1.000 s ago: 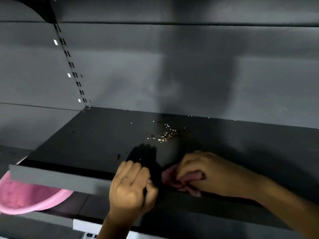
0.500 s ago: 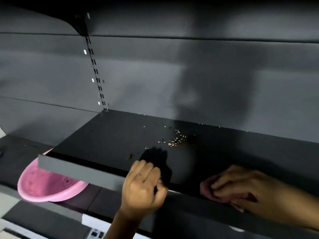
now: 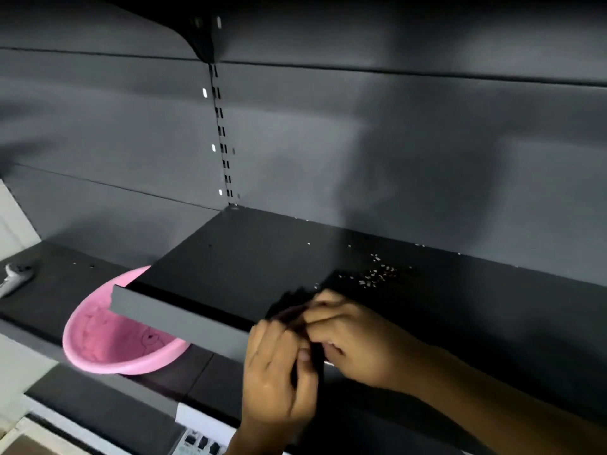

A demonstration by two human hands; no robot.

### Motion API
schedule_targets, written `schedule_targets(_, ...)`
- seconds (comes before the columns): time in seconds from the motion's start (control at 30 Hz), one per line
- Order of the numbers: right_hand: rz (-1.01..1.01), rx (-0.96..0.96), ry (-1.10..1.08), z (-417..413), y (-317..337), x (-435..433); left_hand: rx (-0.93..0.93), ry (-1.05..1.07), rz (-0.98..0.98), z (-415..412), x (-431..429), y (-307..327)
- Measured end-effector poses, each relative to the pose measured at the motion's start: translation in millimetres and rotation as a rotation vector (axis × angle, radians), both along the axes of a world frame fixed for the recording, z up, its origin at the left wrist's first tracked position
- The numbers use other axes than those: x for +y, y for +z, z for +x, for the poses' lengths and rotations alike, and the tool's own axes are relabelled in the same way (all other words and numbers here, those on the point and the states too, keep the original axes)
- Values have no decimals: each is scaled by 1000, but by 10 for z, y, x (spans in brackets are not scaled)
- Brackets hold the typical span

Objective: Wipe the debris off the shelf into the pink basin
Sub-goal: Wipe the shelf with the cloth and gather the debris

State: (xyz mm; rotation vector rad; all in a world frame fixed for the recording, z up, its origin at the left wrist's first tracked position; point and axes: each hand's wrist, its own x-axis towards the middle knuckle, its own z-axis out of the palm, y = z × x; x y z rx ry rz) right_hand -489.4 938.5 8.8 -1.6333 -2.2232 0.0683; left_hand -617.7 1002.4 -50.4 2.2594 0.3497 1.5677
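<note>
The black shelf (image 3: 249, 267) has a grey front lip (image 3: 177, 320). Small pale debris (image 3: 377, 277) lies scattered on it toward the back, just beyond my hands. The pink basin (image 3: 108, 343) stands on the lower shelf at the left, partly under the black shelf. My left hand (image 3: 279, 376) is curled around the front lip. My right hand (image 3: 358, 339) presses against it from the right, closed on a pink cloth (image 3: 290, 312) of which only a dark sliver shows.
A slotted upright rail (image 3: 221, 133) runs up the grey back panel, with a black bracket (image 3: 203, 37) at the top. A white handheld device (image 3: 14, 277) lies on the lower shelf at far left. Label strips (image 3: 202, 441) line the bottom edge.
My right hand has slid the cloth left along the shelf's front until it meets my left hand. The view has swung left, so more of the basin shows.
</note>
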Motion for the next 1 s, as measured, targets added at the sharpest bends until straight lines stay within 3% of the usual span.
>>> schedule_targets(0.13, 148, 53, -68, -144, 17, 561, 24, 37, 33, -381, 356, -23)
schedule_targets(0.23, 111, 71, -242, -39, 146, 774, 84, 50, 70, -535, 702, 78)
schedule_targets(0.27, 133, 193, -359, 37, 181, 755, 93, 38, 75, -572, 820, 112)
schedule_targets(0.37, 316, 824, -727, 358, 279, 297, 119, 33, 104, -645, 1161, 164)
schedule_targets(0.43, 348, 999, -1014, 599, 199, -272, 140, 55, 155, -662, 1374, 156)
schedule_targets(0.5, 340, 988, -1301, 724, 138, -729, 157, 100, 240, -636, 1532, 128)
schedule_targets(0.53, 278, 893, -1447, 753, 102, -866, 165, 113, 268, -611, 1564, 115)
schedule_targets(0.6, -4, 504, -1680, 825, 35, -964, 194, 105, 292, -574, 1546, 107)
schedule_targets(0.67, -199, 190, -1674, 805, 33, -814, 206, 107, 302, -565, 1520, 80)
schedule_targets(0.83, -124, 398, -1438, 438, 90, 52, 213, 115, 346, -575, 1554, 26)
schedule_targets(1.0, -119, 323, -1134, 102, -16, 960, 246, 99, 332, -628, 1558, 29)
